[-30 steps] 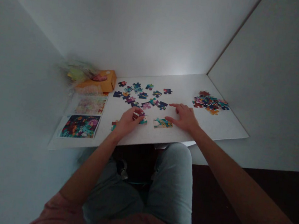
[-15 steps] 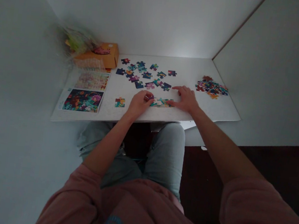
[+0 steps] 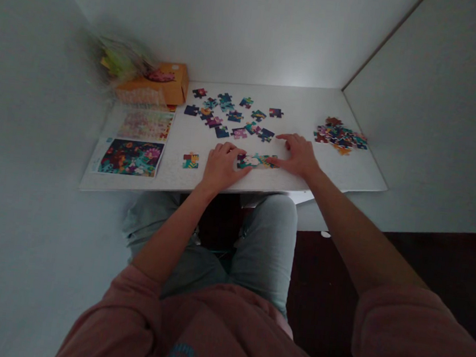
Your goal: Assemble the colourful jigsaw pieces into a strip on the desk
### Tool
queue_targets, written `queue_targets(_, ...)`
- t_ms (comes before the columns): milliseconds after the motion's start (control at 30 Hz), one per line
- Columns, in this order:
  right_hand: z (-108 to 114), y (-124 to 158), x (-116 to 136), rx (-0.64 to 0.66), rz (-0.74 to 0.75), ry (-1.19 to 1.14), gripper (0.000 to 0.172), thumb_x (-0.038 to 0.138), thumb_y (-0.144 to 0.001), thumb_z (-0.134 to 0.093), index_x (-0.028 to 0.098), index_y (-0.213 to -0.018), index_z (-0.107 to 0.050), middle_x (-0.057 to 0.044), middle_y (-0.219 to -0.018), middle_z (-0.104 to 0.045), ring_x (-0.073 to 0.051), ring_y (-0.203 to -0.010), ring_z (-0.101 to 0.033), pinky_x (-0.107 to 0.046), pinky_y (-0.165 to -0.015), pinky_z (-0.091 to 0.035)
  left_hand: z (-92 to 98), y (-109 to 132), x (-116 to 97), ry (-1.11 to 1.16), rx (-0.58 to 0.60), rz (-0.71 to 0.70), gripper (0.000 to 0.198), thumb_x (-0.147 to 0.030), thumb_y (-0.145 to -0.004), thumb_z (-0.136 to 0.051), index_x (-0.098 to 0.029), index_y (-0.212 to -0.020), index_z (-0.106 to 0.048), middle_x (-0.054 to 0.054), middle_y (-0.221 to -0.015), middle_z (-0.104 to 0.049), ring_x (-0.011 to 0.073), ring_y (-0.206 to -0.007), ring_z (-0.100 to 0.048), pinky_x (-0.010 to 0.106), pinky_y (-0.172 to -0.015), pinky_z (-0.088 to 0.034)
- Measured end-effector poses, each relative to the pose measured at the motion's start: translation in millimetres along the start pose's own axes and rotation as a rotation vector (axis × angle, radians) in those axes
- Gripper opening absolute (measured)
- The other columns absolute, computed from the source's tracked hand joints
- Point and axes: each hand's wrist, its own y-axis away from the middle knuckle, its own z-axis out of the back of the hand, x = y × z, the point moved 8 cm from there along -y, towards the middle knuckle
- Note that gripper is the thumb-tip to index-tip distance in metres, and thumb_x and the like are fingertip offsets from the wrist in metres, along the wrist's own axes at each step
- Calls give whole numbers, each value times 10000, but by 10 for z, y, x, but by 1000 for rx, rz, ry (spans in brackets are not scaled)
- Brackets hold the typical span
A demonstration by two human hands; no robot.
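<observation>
A short strip of joined jigsaw pieces (image 3: 257, 161), green with white shapes, lies near the front edge of the white table. My left hand (image 3: 222, 168) rests at its left end, fingers apart, with the index finger by the upper edge and the thumb by the lower one. At the opposite end, the thumb of my right hand (image 3: 296, 155) touches the strip. Its index finger stretches out close to a dark blue puzzle piece (image 3: 266, 135). Several loose puzzle pieces (image 3: 235, 116) are spread beyond the hands. A small joined group of pieces (image 3: 191, 160) sits left of my left hand.
A heap of puzzle pieces (image 3: 341, 136) lies on the right of the white table (image 3: 168, 185). On the left are a printed picture sheet (image 3: 131, 158), an orange box (image 3: 175, 82) and a crumpled clear plastic bag (image 3: 119, 67). Walls close in behind and on both sides.
My left hand's pinch at the strip's left end has loosened. Its thumb and fingers are now spread, showing more of that end. The right hand stays nearly in place.
</observation>
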Motion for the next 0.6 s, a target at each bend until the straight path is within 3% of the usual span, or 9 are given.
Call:
queue_targets(200, 27, 21, 22, 17, -7, 9, 621, 643, -772, -513, 287, -1274, -431, -106, -1108, -529, -304, -999, -432, -458, -857, -289, -19, -16, 30, -8, -7, 10, 348, -483, -795, -538, -305, -1089, -595, 62, -1078, -525, 269, -1034, -468, 428, -912, -371)
queue_targets(400, 24, 12, 12, -12, 11, 10, 697, 637, -727, -600, 222, -1263, -440, -104, -1057, -528, -278, -978, -434, -406, -836, -284, -16, -14, 19, -5, 26, 20, 341, -482, -794, -545, -341, -1098, -607, 50, -1096, -510, 268, -1046, -461, 426, -915, -366)
queue_targets(600, 31, 9, 10, -20, 12, 3, 690, 653, -724, -588, 241, -1259, -445, -103, -1075, -536, -291, -979, -442, -420, -829, -293, -6, -14, 9, -3, 25, 25, 323, -485, -833, -486, -345, -1098, -605, 53, -1114, -504, 263, -1055, -457, 428, -912, -365)
